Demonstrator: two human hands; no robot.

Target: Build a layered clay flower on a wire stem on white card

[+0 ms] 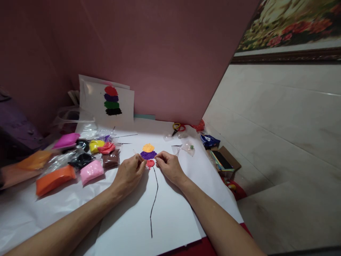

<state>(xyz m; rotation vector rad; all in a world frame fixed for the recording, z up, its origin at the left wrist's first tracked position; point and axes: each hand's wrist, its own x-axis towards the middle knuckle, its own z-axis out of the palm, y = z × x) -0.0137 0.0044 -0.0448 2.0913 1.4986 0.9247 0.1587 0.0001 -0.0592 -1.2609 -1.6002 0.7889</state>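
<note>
A white sheet of paper [128, 220] lies in front of me. It bears a yellow-orange clay patch [148, 148], a purple clay patch [148, 155] below it, and a red clay piece [150, 163] lowest. A thin dark crooked line [157, 185] runs down from the red clay. My left hand [129, 172] is closed in a pinch at the red clay's left edge, with a faint thin pale thing by its fingers. My right hand [170, 166] is also pinched, just right of the red and purple clay. What its fingertips hold is too small to make out.
Bags of coloured clay, among them an orange bag [55, 180] and a pink bag [92, 172], crowd the left. A sheet with stacked colour patches [90, 96] leans on the wall behind. Scissors [177, 128] lie at the back; a cardboard box [227, 160] stands right.
</note>
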